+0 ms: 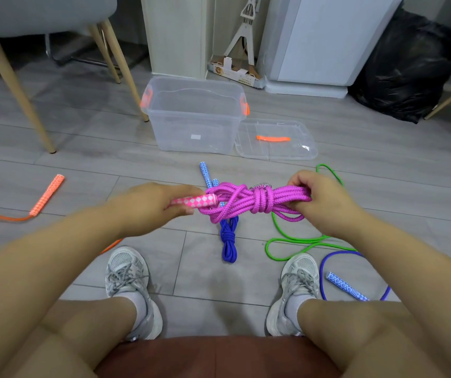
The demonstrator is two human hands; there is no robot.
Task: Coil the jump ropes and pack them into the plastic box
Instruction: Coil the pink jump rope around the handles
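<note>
Pink cord fills both our hands: we hold the pink jump rope (248, 201) as a bundle, crosswise in front of us and above the floor, with several turns wound tight round its middle. Our left hand (153, 205) curls round the pink-and-white checked handle (194, 201) at the bundle's left end. Our right hand (319, 200) has its fingers closed round the gathered strands at the right end, and one loop sags below the bundle near that hand.

Directly beneath, on the grey floor (82, 159), lies a blue jump rope (229, 241), coiled and wrapped, its patterned handles pointing toward the plastic box (194, 115). That box stands open farther ahead, clear with orange latches. Its lid (276, 140) lies flat just beside it on the right.

A green rope (295, 241) trails loose over the floor to our right, reaching near our right shoe (298, 279). A second blue rope (347, 289), uncoiled and with a patterned handle, lies just beside that shoe. Well apart on the left lies an orange rope (47, 196), its handle angled toward the chair legs.
</note>
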